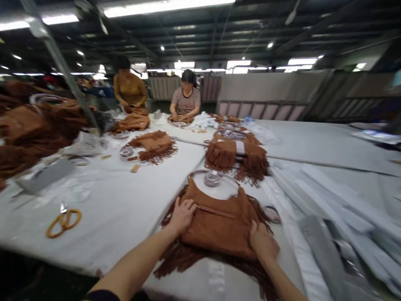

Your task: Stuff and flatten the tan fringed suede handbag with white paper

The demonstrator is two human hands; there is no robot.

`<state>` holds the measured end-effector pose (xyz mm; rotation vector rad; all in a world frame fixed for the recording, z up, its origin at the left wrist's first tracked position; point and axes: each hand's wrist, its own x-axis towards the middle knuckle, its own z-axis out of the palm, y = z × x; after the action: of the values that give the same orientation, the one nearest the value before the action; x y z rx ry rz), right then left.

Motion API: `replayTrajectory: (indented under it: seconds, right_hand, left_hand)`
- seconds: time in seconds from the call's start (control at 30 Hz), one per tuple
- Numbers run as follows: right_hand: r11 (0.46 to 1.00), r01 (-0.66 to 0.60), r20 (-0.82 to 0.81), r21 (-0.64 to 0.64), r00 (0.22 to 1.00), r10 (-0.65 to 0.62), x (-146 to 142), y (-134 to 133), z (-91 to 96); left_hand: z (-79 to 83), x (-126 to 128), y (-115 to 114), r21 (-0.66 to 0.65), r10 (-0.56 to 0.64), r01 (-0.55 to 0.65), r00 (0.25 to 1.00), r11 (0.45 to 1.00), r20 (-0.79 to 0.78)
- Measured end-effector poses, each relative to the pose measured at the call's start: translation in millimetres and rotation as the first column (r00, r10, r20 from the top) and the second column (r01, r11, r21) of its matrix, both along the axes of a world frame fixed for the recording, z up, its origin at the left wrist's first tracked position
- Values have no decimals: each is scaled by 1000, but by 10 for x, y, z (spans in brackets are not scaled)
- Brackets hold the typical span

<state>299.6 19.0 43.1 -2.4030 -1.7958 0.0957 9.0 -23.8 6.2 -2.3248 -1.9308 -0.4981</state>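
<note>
A brown suede-look handbag (219, 232) with long fringe lies flat on the white table in front of me. A zipper runs across its upper face, and the strap with a rolled pale coil (212, 179) lies beyond its curved top. My left hand (183, 215) grips the bag's left side, its curled fingers at the zipper's left end. At the lower right edge, my right hand (265, 242) holds the bag with the thumb on top; its other fingers are partly hidden. Dark fringe spreads out below and beside both hands.
Yellow-handled scissors (64, 221) lie at left on the white table (125, 209). Stacked fringed bags (234, 154) sit beyond my bag, another bag (153, 144) left of them. A grey tool or dispenser (328, 255) stands at right. Two people (186, 98) work across the table.
</note>
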Motion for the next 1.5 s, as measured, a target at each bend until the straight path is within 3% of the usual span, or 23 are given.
replayTrajectory:
  seconds: [0.07, 0.13, 0.23, 0.3, 0.33, 0.37, 0.47, 0.5, 0.53, 0.6, 0.73, 0.83, 0.9, 0.97, 1.0, 1.1, 1.27, 1.5]
  right_hand:
    - [999, 50, 35, -15, 998, -50, 238, -142, -13]
    - [1000, 18, 44, -2, 999, -17, 311, -191, 22]
    - [996, -77, 46, 49, 996, 75, 357, -289, 147]
    - [966, -215, 57, 143, 976, 209, 422, -445, 244]
    - [914, -341, 76, 217, 940, 333, 455, -547, 285]
    - [821, -488, 112, 294, 871, 478, 477, -657, 317]
    - [396, -831, 283, 391, 518, 807, 428, -951, 329]
    - [300, -874, 324, 381, 431, 842, 376, -1017, 301]
    - [242, -895, 354, 376, 380, 855, 316, -1060, 260]
    - [190, -895, 388, 403, 355, 851, 202, -1081, 156]
    - [155, -876, 380, 457, 350, 856, 119, -968, 12]
    - [138, -891, 342, 433, 304, 889, 142, -892, 10]
    - [151, -888, 319, 434, 308, 896, 156, -874, 22]
    - [169, -889, 301, 425, 315, 900, 164, -875, 19]
    - [172, -895, 296, 413, 310, 903, 167, -879, 10]
    - [176, -919, 287, 354, 286, 914, 181, -881, -36]
    - [244, -920, 274, 306, 331, 903, 233, -779, -105]
    - [337, -884, 299, 325, 434, 850, 238, -450, -180]
  left_hand:
    - [-33, -1, -15, -6, -41, 41, 999, 999, 15]
    - [-61, -5, -60, 1, -66, 66, 998, 998, 13]
    - [-83, -12, -109, 13, -67, 67, 998, 998, -3]
    - [-92, -11, -101, 10, -61, 61, 998, 998, -10]
    - [-97, -8, -89, 6, -60, 60, 998, 998, -12]
    - [-103, -4, -76, 3, -60, 60, 998, 998, -13]
    - [-127, 5, -46, -6, -63, 63, 998, 998, -11]
    - [-135, 5, -40, -9, -63, 63, 998, 998, -10]
    - [-140, 3, -35, -13, -64, 64, 998, 998, -10]
    - [-128, -8, -26, -20, -65, 64, 998, 998, -11]
    - [58, -9, -73, -39, -70, 70, 998, 997, 1]
    - [278, 79, -276, -18, -79, 81, 993, 997, 91]
    - [353, 185, -491, -8, -223, 228, 961, 974, 164]
    - [330, 300, -706, -61, -418, 438, 885, 897, 206]
    - [289, 349, -790, -106, -455, 485, 863, 868, 222]
    - [149, 432, -890, -231, -381, 435, 892, 870, 243]
    - [99, 378, -736, -335, -290, 339, 938, 879, 188]
    - [50, 222, -522, -314, -236, 287, 953, 905, 191]
